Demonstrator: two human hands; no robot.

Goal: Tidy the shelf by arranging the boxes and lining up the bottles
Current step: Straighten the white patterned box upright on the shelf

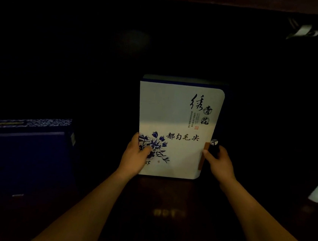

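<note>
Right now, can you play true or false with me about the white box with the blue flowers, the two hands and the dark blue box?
1. Both hands hold the white flat box with blue painted flowers. True: the left hand grips its left edge and the right hand its right edge.
2. The dark blue box sits to the right of the white box. False: it sits to the left, apart from it.
3. The left hand's thumb lies over the flower picture. True.
4. The white box has red writing only. False: the large characters are black.
5. The right hand is empty and away from the box. False: its fingers touch the box's right edge.
</note>
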